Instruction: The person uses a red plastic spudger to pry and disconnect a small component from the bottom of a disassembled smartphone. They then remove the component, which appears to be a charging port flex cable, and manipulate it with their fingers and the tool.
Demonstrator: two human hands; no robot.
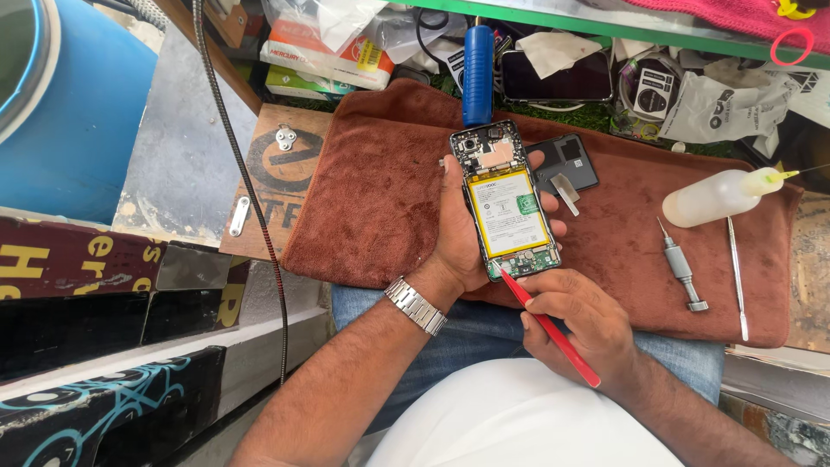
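Both hands hold opened phone (508, 207) over towel's (380, 190) near edge.

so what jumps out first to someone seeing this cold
The opened phone, back cover off and battery and boards bare, sits mid-frame in the left hand above a brown towel. The right hand holds a red pry tool with its tip at the phone's lower edge. To the right on the towel lie a small screwdriver and a squeeze bottle.
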